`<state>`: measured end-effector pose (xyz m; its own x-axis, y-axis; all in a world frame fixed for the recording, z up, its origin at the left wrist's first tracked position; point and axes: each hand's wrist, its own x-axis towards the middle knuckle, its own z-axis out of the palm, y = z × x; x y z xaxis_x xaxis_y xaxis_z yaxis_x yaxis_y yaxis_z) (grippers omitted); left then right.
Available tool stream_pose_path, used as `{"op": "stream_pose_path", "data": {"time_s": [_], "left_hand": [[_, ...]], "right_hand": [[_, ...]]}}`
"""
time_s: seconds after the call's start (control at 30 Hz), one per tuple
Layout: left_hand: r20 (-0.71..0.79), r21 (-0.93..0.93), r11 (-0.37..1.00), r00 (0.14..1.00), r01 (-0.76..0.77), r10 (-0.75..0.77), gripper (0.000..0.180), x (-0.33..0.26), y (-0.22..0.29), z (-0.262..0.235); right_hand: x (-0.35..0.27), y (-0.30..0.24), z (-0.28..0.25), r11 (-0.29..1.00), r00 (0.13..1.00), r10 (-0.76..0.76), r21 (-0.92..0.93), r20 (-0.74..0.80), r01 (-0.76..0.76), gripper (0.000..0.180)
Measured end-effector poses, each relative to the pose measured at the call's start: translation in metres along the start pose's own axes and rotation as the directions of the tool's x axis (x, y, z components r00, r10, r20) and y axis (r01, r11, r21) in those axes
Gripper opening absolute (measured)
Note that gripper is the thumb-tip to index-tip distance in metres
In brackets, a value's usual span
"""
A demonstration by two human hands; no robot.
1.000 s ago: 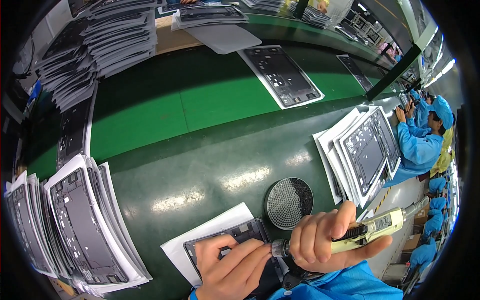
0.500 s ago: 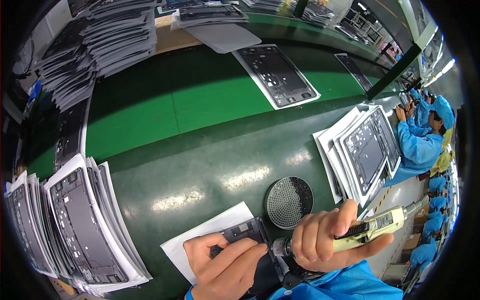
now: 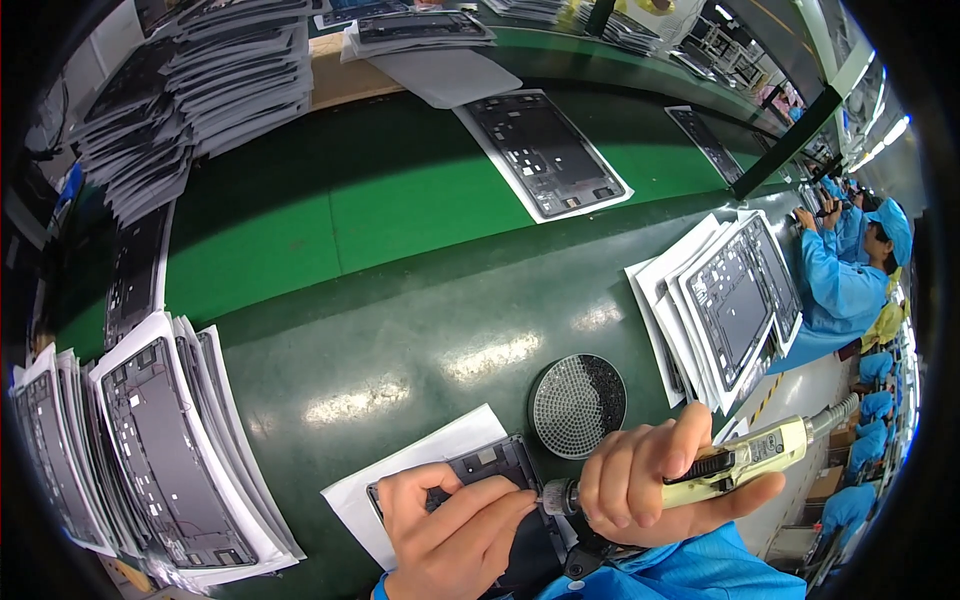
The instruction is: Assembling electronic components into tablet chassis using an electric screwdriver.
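Dark frame panel (image 3: 490, 475) lying on a white sheet (image 3: 420, 480) at the near edge of the green counter (image 3: 400, 330), pinned down by the left hand (image 3: 455, 535), fingers flat and pressing on it. Right hand (image 3: 650, 480) just right of the panel, fingers wrapped around a pale yellow electric screwdriver (image 3: 740, 462), tip down at the panel's right edge. Round mesh screw tray (image 3: 578, 405) just beyond the panel. Fanned stacks of more panels (image 3: 160, 450) well to the panel's left, another stack (image 3: 735, 305) beyond and to its right. Far past that, workers in blue (image 3: 845, 285) along the line.
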<state>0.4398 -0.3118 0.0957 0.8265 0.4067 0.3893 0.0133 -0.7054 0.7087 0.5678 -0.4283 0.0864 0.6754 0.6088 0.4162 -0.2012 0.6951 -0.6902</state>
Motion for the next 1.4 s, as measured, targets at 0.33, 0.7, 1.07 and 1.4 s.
{"op": "stream_pose_path", "data": {"time_s": [0.33, 0.7, 1.07, 1.4], "left_hand": [[-0.062, -0.154, 0.972, 0.980, 0.177, -0.189, 0.022, -0.038, -0.031, 0.004], [0.378, -0.050, 0.995, 0.921, -0.082, 0.095, 0.027, -0.126, -0.022, 0.006], [0.601, -0.068, 0.976, 0.773, -0.206, 0.205, 0.028, -0.131, 0.002, 0.030], [0.773, -0.008, 0.857, 0.540, -0.516, 0.332, 0.013, -0.114, 0.020, 0.028]], "right_hand": [[-0.002, -0.001, -0.016, 0.999, 1.000, -0.006, 0.037, -0.015, 0.006, 0.075], [-0.053, -0.065, -0.056, 0.982, 0.988, -0.038, -0.189, -0.153, 0.009, 0.064], [-0.127, -0.083, -0.052, 0.991, 0.980, 0.097, -0.071, -0.175, -0.111, 0.057], [-0.063, -0.131, -0.109, -0.109, 0.889, -0.060, -0.888, 0.455, 0.447, 0.055]]}}
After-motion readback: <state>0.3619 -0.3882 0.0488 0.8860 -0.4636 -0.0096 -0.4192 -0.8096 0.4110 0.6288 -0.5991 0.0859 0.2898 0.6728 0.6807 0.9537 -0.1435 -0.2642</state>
